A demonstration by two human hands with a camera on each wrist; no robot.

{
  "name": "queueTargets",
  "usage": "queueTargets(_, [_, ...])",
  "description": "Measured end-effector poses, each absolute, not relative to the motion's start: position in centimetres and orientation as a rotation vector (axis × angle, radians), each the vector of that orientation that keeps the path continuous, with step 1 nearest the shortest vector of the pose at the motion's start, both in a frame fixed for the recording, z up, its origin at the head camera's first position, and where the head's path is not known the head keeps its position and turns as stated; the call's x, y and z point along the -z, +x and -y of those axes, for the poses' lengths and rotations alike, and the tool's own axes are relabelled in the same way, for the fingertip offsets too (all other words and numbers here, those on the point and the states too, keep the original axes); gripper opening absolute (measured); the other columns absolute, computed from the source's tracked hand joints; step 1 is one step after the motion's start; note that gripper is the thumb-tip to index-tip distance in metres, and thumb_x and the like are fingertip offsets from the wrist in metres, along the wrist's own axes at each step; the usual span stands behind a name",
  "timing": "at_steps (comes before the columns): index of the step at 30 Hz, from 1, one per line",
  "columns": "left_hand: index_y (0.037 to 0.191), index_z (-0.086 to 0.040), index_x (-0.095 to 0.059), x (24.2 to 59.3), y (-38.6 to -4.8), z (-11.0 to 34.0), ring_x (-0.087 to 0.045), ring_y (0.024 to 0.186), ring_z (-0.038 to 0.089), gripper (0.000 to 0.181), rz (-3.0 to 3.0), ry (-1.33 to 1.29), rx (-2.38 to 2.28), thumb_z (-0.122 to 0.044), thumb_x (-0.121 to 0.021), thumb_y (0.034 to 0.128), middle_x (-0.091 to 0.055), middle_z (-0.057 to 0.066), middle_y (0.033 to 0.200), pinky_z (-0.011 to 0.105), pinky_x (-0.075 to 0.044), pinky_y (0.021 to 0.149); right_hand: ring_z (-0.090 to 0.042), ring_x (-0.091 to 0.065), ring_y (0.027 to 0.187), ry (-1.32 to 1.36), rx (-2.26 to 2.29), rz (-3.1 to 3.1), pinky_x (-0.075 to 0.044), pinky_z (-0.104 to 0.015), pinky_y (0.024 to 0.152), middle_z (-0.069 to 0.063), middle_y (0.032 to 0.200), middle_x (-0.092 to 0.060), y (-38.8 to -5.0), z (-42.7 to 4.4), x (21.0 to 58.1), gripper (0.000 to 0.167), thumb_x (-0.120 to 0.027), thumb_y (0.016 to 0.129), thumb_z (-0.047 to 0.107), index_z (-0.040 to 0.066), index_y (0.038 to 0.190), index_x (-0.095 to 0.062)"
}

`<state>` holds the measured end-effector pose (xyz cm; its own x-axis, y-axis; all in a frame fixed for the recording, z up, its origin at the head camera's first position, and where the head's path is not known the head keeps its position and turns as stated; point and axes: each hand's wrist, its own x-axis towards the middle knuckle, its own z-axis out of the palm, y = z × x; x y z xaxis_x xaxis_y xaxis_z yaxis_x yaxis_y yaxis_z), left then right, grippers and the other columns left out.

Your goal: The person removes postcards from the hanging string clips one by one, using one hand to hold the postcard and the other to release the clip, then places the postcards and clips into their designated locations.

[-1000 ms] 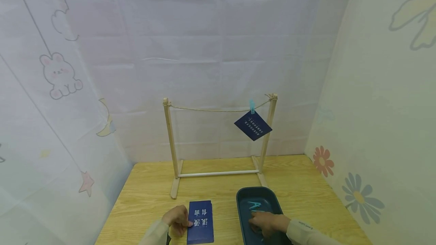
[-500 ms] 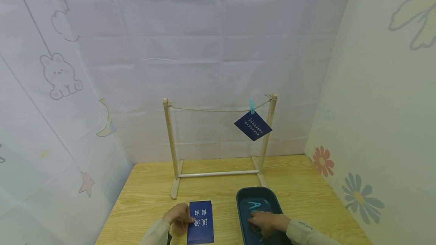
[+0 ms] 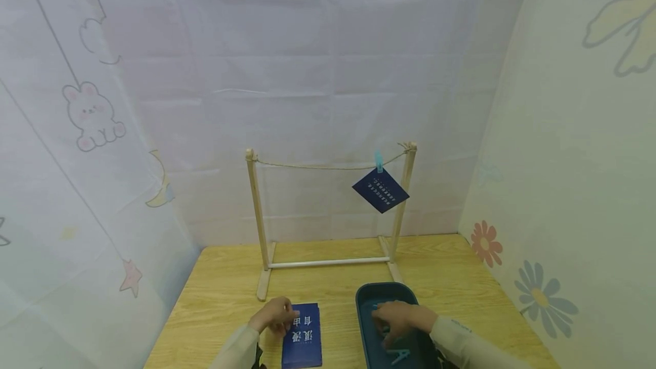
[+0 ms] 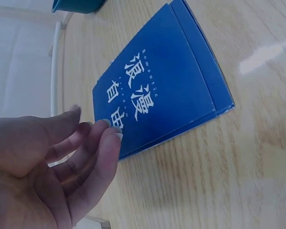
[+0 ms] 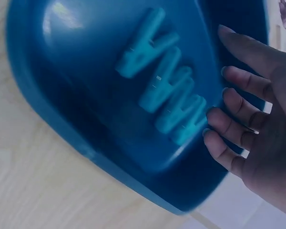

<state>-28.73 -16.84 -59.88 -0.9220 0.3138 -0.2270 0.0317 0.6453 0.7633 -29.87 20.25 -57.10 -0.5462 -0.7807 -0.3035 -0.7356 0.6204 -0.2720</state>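
My left hand [image 3: 275, 316] is over the far left part of a stack of dark blue cards [image 3: 302, 352] with white characters. In the left wrist view its loosely bent fingers are close to the end of the cards [image 4: 167, 71] and grip nothing; whether a fingertip touches is unclear. My right hand [image 3: 402, 322] hovers over a dark teal tray [image 3: 361, 323]. Several light-blue clothespins lie in the tray, among them a clothespin [image 5: 145, 45] apart from the rest. In the right wrist view the right hand [image 5: 262, 124] is spread beside them and holds nothing.
Behind the cards and tray stands a wooden rack [image 3: 258, 209] with a string [image 3: 312, 168] between its posts. Near the right post, a blue card [image 3: 381, 189] hangs by one corner from a light-blue clothespin [image 3: 378, 162]. Fabric walls surround the wooden table [image 3: 220, 278].
My left hand has shifted up and right over the cards. The right hand has risen and moved a little farther into the tray, uncovering a clothespin near the front.
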Motion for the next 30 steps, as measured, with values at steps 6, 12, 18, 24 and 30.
queueTargets(6, [0.082, -0.003, -0.057, 60.3, -29.6, 16.4, -0.060, 0.045, 0.016, 0.022, -2.575, 0.329, -1.238, -0.014, -0.056, 0.1012, -0.060, 0.007, 0.059, 0.034, -0.057, 0.043, 0.002, -0.041, 0.064, -1.361, 0.298, -2.566, -0.039, -0.017, 0.053, 0.013, 0.076, -0.047, -30.5, -20.2, 55.3, 0.018, -0.070, 0.094, 0.030, 0.019, 0.087, -0.059])
queueTargets(12, [0.089, 0.000, -0.056, 60.0, -30.4, 15.7, -0.059, 0.044, 0.014, 0.020, -2.645, 0.470, -1.329, -0.014, -0.053, 0.1034, -0.061, 0.007, 0.060, 0.036, -0.057, 0.042, 0.003, -0.039, 0.061, -1.511, 0.418, -2.723, -0.038, -0.016, 0.052, 0.015, 0.075, -0.044, -31.8, -20.2, 53.9, 0.019, -0.064, 0.098, 0.028, 0.020, 0.083, -0.056])
queueTargets(18, [0.098, 0.001, -0.057, 58.4, -30.7, 14.9, -0.061, 0.049, 0.017, 0.021, -2.693, 0.544, -1.421, -0.017, -0.051, 0.1054, -0.062, 0.005, 0.067, 0.042, -0.058, 0.045, 0.001, -0.043, 0.064, -1.592, 0.507, -2.898, -0.042, -0.017, 0.054, 0.012, 0.078, -0.051, -33.2, -20.0, 51.9, 0.014, -0.066, 0.097, 0.021, 0.019, 0.084, -0.060])
queueTargets(24, [0.100, -0.001, -0.058, 57.1, -31.2, 14.0, -0.064, 0.057, 0.024, 0.017, -2.746, 0.559, -1.453, -0.016, -0.051, 0.1051, -0.061, 0.004, 0.070, 0.035, -0.058, 0.046, -0.006, -0.047, 0.067, -1.646, 0.580, -2.990, -0.045, -0.020, 0.056, 0.010, 0.079, -0.053, -34.3, -19.9, 49.3, 0.015, -0.067, 0.096, 0.020, 0.017, 0.083, -0.060])
queueTargets(30, [0.102, -0.001, -0.060, 56.2, -32.0, 13.0, -0.066, 0.061, 0.029, 0.023, -2.790, 0.604, -1.476, -0.023, -0.052, 0.1053, -0.063, 0.008, 0.075, 0.035, -0.058, 0.047, -0.005, -0.043, 0.067, -1.721, 0.562, -3.090, -0.042, -0.023, 0.057, 0.010, 0.075, -0.052, -35.4, -19.6, 47.2, 0.019, -0.070, 0.094, 0.017, 0.018, 0.079, -0.057])
